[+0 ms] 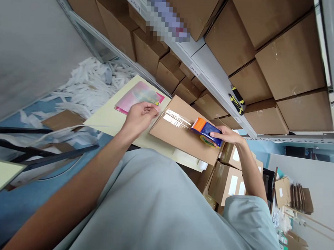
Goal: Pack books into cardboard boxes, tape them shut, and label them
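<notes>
A closed cardboard box (169, 134) lies on a pale yellow tabletop (107, 107) in front of me. My right hand (224, 135) grips a blue and orange tape dispenser (210, 131) over the box's right part. Behind the dispenser, a shiny strip of clear tape (177, 118) runs along the box top to its left end. By that end is my left hand (142, 118), with fingers curled and thumb and fingertips close together. Whether it pinches the tape's end is not clear. A pink folder (137, 96) lies just beyond my left hand.
Shelves full of cardboard boxes (293, 60) rise at the far side. Two yellow and black utility knives (236, 100) rest on a shelf edge. White paper scraps (88, 79) cover the floor at left. More cartons (227, 181) stand right of the table, below my right forearm.
</notes>
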`<state>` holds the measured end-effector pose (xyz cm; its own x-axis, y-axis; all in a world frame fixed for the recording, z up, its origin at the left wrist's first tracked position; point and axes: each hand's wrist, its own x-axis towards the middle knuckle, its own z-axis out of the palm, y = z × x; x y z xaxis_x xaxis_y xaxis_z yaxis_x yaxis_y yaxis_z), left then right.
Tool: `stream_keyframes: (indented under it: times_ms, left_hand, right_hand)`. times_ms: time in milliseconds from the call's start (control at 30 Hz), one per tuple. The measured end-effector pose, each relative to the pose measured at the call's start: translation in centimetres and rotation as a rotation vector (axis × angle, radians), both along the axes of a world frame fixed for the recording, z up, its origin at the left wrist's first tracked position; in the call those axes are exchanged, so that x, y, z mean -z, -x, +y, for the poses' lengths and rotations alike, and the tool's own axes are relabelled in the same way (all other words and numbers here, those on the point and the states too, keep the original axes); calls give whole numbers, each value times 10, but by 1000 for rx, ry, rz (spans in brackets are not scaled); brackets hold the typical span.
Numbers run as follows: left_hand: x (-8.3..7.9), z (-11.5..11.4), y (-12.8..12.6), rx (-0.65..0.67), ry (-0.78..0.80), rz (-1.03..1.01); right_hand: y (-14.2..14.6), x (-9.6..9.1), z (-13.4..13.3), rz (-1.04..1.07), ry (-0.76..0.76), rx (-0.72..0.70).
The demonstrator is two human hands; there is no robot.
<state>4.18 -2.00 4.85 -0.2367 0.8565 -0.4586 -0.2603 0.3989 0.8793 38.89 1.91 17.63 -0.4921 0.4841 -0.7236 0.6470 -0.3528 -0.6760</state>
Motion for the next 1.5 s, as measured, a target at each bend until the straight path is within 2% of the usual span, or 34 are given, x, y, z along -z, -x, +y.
stream_keyframes:
  times_ms: [167, 300, 500, 633, 733, 833, 933, 1033, 1100, 1200, 1367, 1500]
  left_hand:
    - [6, 4, -2, 44, -10, -42]
    - [13, 6, 5, 40, 21, -91]
    - [34, 16, 15, 50, 65, -206]
    - [49, 24, 11, 85, 70, -217]
    - [59, 25, 3, 176, 68, -128]
    - [66, 20, 0, 245, -24, 58]
    - [62, 12, 5, 230, -69, 177]
    - [45, 5, 9, 229, -191, 288]
    - [30, 1, 5, 287, -283, 344]
    - [15, -5, -8, 380, -274, 366]
    - [20, -14, -22, 338, -203, 361]
    - [23, -13, -24, 342, -190, 341]
  right_hand:
    - [-2, 1, 3, -20, 26, 6]
    - [9, 0, 9, -38, 48, -27]
    - [25, -2, 16, -122, 69, -48]
    - [26, -4, 16, -184, 94, -11]
    - [31, -9, 15, -223, 81, -1]
    - [40, -15, 14, -240, 73, 2]
    - [48, -21, 10, -259, 46, 34]
    - [53, -23, 5, -274, 24, 73]
    - [53, -23, 2, -265, 30, 89]
    - [49, -20, 0, -228, 39, 103]
    - [38, -10, 1, -126, 75, 97]
    - [25, 2, 3, -11, 129, 22]
